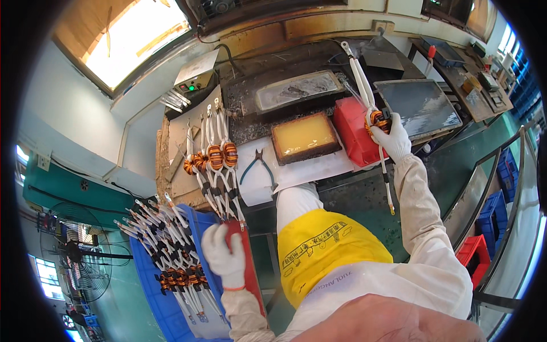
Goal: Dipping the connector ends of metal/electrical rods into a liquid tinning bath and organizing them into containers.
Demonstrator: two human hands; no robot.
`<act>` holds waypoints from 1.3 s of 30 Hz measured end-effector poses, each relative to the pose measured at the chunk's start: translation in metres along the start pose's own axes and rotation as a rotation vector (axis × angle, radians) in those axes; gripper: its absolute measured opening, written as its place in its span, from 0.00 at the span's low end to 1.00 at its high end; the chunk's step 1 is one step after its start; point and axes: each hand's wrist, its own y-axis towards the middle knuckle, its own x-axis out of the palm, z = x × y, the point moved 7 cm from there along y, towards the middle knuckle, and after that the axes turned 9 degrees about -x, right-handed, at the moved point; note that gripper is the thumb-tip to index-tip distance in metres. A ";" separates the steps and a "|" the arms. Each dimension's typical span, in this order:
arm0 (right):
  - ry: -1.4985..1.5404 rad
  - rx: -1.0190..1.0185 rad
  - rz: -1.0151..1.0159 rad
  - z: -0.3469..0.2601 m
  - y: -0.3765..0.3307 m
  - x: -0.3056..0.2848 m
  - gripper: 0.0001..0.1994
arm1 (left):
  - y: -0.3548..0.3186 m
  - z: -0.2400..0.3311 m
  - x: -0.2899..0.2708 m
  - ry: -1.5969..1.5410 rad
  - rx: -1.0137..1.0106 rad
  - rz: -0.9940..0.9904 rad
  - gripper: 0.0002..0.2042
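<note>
A: Workshop bench [342, 194], dark and scorched, window at 11 o'clock. Note the hands.

B: Right hand [392, 138], white glove, closed around a coil [376, 121] with copper winding; white sleeved leads run up to 12 o'clock and one hangs down toward 6. It sits over the red block [350, 137], just beside the grey tray [419, 105].

A: Left hand?

B: Left hand [223, 253], gloved, fingers curled over the rim of a red tray [249, 268] at 7 o'clock. Four more coils [213, 157] lie in a row on the board at 10 o'clock. A blue bin [162, 302] at 8 o'clock holds many more.

A: Other items?

B: Amber bath [303, 137] at centre, pliers [257, 165] on white paper beside it, control box [194, 71] behind.

A: Risks, as judged?

B: Dangling lead could snag the block's edge and tug the coil loose. If the trays are hot, a slip would put the glove against them. Left-hand reach could brush the row of coils and tangle their leads.
</note>
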 end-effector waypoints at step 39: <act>0.137 0.032 0.159 0.019 -0.017 0.011 0.34 | 0.110 0.338 0.360 -1.295 -0.663 -1.053 0.18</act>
